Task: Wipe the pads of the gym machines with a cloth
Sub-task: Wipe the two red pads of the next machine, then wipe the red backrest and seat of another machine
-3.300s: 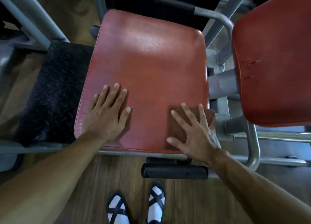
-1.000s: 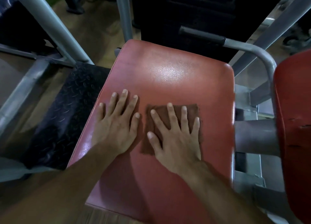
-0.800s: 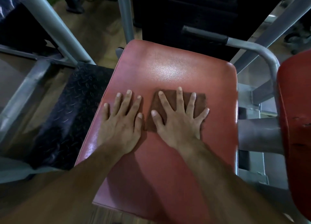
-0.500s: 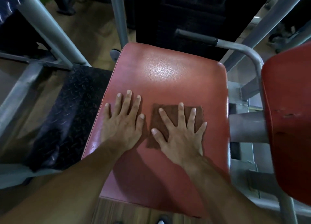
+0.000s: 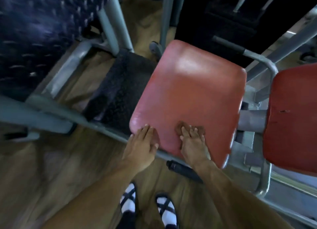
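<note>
cloth [image 5: 197, 128]: small brown rag, near edge of pad [image 5: 193, 94]; likely soft, light, bunches easily, so press flat, don't pinch
right hand [image 5: 193, 142]: fingers straight, flat on cloth
left hand [image 5: 143, 142]: flat, empty, rests on pad's near-left corner
pad: smooth, probably slippery

Both hands [image 5: 169, 142] flat, palms down, fingers seemingly straight despite blur, forearms reaching forward side by side.

cloth [image 5: 190, 129] on pad [image 5: 193, 93], near edge

Brown wooden floor [image 5: 51, 168], grey steel frame tubes [image 5: 34, 115], dark background, dim light.
</note>
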`<state>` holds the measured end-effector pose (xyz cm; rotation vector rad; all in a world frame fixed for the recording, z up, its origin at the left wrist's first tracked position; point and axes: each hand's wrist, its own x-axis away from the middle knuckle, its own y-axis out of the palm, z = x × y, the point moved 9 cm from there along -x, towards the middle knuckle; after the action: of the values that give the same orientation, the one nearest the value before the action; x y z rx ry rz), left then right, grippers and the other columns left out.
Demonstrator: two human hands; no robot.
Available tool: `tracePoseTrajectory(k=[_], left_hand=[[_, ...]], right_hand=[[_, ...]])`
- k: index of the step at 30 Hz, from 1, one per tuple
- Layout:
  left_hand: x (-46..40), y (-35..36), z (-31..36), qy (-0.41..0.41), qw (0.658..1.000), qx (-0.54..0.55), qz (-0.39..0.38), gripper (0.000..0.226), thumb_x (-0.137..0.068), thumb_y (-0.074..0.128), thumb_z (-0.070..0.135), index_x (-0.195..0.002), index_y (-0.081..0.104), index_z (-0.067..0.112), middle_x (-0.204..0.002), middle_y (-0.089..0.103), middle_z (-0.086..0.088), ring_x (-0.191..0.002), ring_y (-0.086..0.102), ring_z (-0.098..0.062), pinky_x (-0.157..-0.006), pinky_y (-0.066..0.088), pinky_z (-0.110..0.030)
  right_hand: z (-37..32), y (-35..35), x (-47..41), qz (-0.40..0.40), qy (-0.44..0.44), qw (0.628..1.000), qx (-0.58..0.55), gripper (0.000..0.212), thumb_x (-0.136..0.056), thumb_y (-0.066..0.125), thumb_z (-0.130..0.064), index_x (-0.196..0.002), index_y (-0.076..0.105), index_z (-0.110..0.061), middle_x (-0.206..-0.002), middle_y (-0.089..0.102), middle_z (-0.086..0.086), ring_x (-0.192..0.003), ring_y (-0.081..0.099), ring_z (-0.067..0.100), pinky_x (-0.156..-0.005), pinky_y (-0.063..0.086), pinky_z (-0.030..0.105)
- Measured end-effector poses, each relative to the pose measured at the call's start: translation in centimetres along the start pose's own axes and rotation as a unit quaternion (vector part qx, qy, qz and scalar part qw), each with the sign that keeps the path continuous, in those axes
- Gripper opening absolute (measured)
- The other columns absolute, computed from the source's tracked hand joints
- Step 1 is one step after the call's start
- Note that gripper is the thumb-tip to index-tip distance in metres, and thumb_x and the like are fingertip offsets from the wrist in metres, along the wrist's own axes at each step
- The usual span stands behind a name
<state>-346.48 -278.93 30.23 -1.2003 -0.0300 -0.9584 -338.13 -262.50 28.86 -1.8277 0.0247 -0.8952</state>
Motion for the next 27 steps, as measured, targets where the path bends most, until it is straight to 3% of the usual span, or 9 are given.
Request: tracePoseTrajectory(k=[4, 9, 11, 13, 14, 16, 18, 20, 27], left_hand=[[12.6, -1.0, -2.3, -0.133, 0.989, 0.041, -0.039, 0.067, -0.104, 0.035, 0.045, -0.158, 0.006, 0.019, -0.167, 0.003, 0.001, -0.153, 0.002, -0.018, -0.123, 0.009, -0.042], [26.9, -2.9, -5.1, -0.283, 0.951, 0.119, 0.042, 0.07, -0.1, 0.037, 0.053, -0.158, 0.015, 0.02, -0.164, 0.019, -0.001, -0.15, 0.02, -0.022, -0.12, 0.02, -0.041], [32.6, -1.5, -5.6, -0.343, 0.92, 0.175, 0.072, 0.072, -0.096, 0.036, 0.058, -0.157, 0.018, 0.025, -0.159, 0.032, -0.003, -0.145, 0.032, -0.027, -0.118, 0.027, -0.042], [38.5, -0.9, -6.4, -0.409, 0.876, 0.228, 0.117, 0.07, -0.094, 0.039, 0.055, -0.155, 0.023, 0.027, -0.155, 0.04, -0.004, -0.14, 0.038, -0.029, -0.115, 0.032, -0.04], [41.7, -0.5, -6.7, -0.434, 0.846, 0.268, 0.153, 0.065, -0.095, 0.043, 0.05, -0.153, 0.028, 0.025, -0.153, 0.041, -0.004, -0.137, 0.041, -0.03, -0.113, 0.033, -0.037], [48.3, 1.1, -6.9, -0.47, 0.804, 0.316, 0.182, 0.057, -0.098, 0.048, 0.04, -0.15, 0.036, 0.02, -0.151, 0.044, -0.007, -0.135, 0.043, -0.031, -0.109, 0.033, -0.033], [54.3, 2.3, -7.4, -0.517, 0.76, 0.331, 0.212, 0.055, -0.1, 0.048, 0.041, -0.149, 0.038, 0.018, -0.15, 0.045, -0.01, -0.136, 0.043, -0.03, -0.109, 0.034, -0.033], [60.6, 4.4, -7.5, -0.563, 0.707, 0.347, 0.249, 0.054, -0.099, 0.048, 0.045, -0.146, 0.042, 0.02, -0.15, 0.045, -0.008, -0.136, 0.044, -0.03, -0.108, 0.038, -0.035], [76.6, 11.4, -8.3, -0.613, 0.627, 0.374, 0.303, 0.06, -0.097, 0.046, 0.052, -0.149, 0.04, 0.022, -0.155, 0.04, -0.002, -0.141, 0.038, -0.022, -0.112, 0.035, -0.037]], right_hand=[[-7.4, -0.7, 7.9, -0.033, -0.14, 0.989, 0.036, 0.048, -0.107, 0.035, -0.023, -0.154, 0.029, -0.02, -0.16, 0.03, 0.004, -0.148, 0.025, 0.024, -0.121, 0.015, 0.044], [-17.4, 1.5, 18.2, -0.073, -0.334, 0.931, 0.127, 0.043, -0.105, 0.034, -0.03, -0.146, 0.045, -0.022, -0.153, 0.043, 0.003, -0.142, 0.039, 0.026, -0.117, 0.028, 0.044], [-20.2, 3.7, 22.6, -0.082, -0.409, 0.896, 0.155, 0.047, -0.095, 0.031, -0.037, -0.128, 0.063, -0.025, -0.134, 0.061, 0.001, -0.123, 0.058, 0.03, -0.107, 0.043, 0.045], [-24.1, 4.8, 27.1, -0.08, -0.476, 0.856, 0.183, 0.045, -0.086, 0.034, -0.04, -0.11, 0.071, -0.03, -0.115, 0.069, -0.007, -0.103, 0.068, 0.022, -0.093, 0.052, 0.037], [-26.1, 4.9, 29.9, -0.07, -0.507, 0.841, 0.177, 0.04, -0.087, 0.039, -0.039, -0.107, 0.072, -0.031, -0.112, 0.07, -0.009, -0.099, 0.069, 0.018, -0.089, 0.054, 0.033], [-29.2, 6.1, 36.7, -0.114, -0.559, 0.794, 0.209, 0.035, -0.098, 0.042, -0.032, -0.126, 0.063, -0.032, -0.133, 0.062, -0.008, -0.12, 0.059, 0.016, -0.102, 0.045, 0.034], [-31.0, 7.6, 41.3, -0.138, -0.595, 0.753, 0.247, 0.037, -0.105, 0.038, -0.029, -0.139, 0.053, -0.029, -0.145, 0.052, -0.004, -0.133, 0.047, 0.02, -0.11, 0.035, 0.037], [-33.4, 9.5, 46.1, -0.14, -0.639, 0.714, 0.251, 0.037, -0.106, 0.036, -0.028, -0.14, 0.051, -0.026, -0.147, 0.051, -0.002, -0.134, 0.047, 0.022, -0.11, 0.036, 0.038], [-37.7, 18.4, 60.2, -0.163, -0.697, 0.622, 0.318, 0.042, -0.108, 0.032, -0.027, -0.145, 0.048, -0.018, -0.149, 0.048, 0.005, -0.133, 0.046, 0.028, -0.11, 0.035, 0.036]])
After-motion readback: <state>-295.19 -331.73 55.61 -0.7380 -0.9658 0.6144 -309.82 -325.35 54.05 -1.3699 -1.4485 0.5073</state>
